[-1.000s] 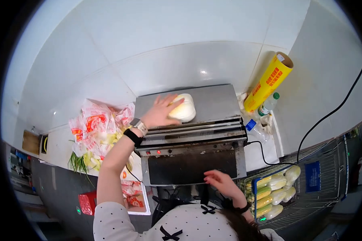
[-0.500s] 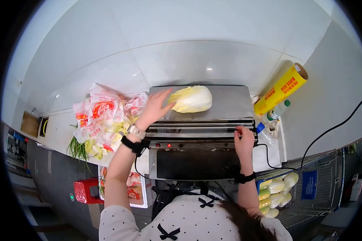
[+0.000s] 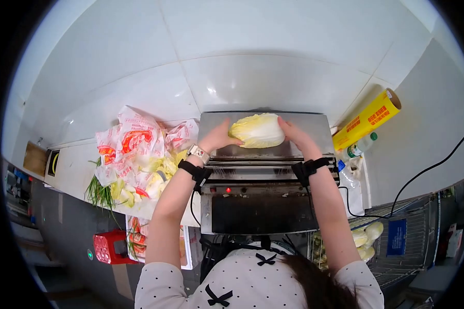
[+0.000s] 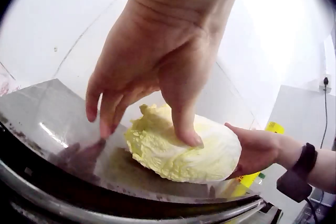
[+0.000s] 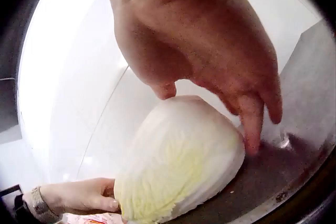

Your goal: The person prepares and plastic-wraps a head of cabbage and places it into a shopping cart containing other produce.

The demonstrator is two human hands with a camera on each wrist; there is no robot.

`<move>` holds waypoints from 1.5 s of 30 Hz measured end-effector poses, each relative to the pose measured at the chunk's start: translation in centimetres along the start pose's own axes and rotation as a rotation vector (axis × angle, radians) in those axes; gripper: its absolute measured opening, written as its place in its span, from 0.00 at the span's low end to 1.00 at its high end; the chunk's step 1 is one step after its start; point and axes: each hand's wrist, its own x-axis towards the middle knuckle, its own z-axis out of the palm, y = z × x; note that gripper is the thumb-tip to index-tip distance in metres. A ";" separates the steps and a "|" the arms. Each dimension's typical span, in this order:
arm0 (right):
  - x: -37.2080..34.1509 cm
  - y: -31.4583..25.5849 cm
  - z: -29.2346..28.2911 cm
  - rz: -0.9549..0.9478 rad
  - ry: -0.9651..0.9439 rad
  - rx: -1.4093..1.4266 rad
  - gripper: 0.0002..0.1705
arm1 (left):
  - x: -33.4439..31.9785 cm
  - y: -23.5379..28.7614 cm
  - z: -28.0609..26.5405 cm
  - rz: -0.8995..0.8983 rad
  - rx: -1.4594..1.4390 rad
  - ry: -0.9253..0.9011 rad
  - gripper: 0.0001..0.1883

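A napa cabbage (image 3: 258, 131), white at its base and yellow at its leafy end, lies crosswise over the metal top (image 3: 314, 126) of a wrapping machine. My left hand (image 3: 218, 138) holds the leafy end; in the left wrist view its thumb (image 4: 185, 129) presses on the leaves and the other fingers reach down behind them. At the white base my right hand (image 3: 300, 138) grips from the other side. The right wrist view shows that hand (image 5: 205, 40) with thumb and fingers spread round the base (image 5: 184, 113).
Red-printed plastic bags (image 3: 136, 136), loose leaves and green onions (image 3: 99, 188) cover the counter at left. A yellow film roll (image 3: 368, 121) leans at right beside bottles (image 3: 361, 146). A power cord (image 3: 423, 175) runs past a cart (image 3: 397, 237) holding more cabbages. Below left stands a red stool (image 3: 108, 247).
The cabbage has turned from end-on to lying crosswise. My right hand has risen from the machine's front to the cabbage's base, and my left has come back onto the leafy end.
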 end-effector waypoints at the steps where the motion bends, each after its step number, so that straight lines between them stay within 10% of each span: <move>1: -0.1 -0.1 0.2 -0.027 -0.029 0.038 0.44 | 0.4 0.2 -0.2 0.007 -0.008 -0.030 0.43; 15: -6.5 -1.7 2.8 -0.033 0.042 0.038 0.41 | -1.8 0.2 -0.2 0.063 -0.132 -0.119 0.36; 19: -5.4 1.2 2.4 -0.117 0.143 -0.048 0.41 | -3.6 -0.4 0.6 0.217 -0.088 0.096 0.39; 24: -10.8 0.5 -0.3 -0.294 0.250 -0.032 0.27 | -9.0 -1.7 -0.2 0.011 0.239 0.300 0.19; 29: -15.5 2.6 -1.2 -0.176 0.853 -0.746 0.07 | -12.1 -2.1 2.1 -0.067 0.445 0.329 0.14; 45: -14.1 6.2 1.5 -0.191 0.640 -0.852 0.12 | -11.0 -1.8 4.6 -0.118 0.413 0.280 0.14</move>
